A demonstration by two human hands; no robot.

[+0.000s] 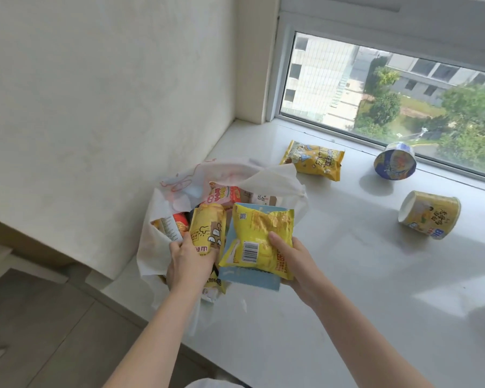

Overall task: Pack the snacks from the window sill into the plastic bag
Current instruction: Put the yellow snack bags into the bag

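Snacks first: bright yellow crinkled foil snack packet [259, 242], barcode side up, pinched in the right hand [290, 260] — thumb on top near its right edge, fingers curled beneath, packet held over the mouth of the bag. Under it, touching, a flat pale blue packet [249, 281]; whether the same fingers hold it cannot be told. Left hand [186, 263] grips a yellow cartoon-printed snack pouch [207, 231] standing upright inside the bag, fingers curled round its lower part. White thin plastic bag [157, 245] sits open at the left end of the white glossy window sill [347, 275], against the wall. Inside also a pink packet [226, 195] and a red-and-white packet [177, 225]. Farther out on the sill, well apart: yellow popcorn-printed bag [314, 159] lying flat; blue-and-yellow paper tub [394, 161] tilted beside the window frame; yellow paper cup [429, 214] on its side.
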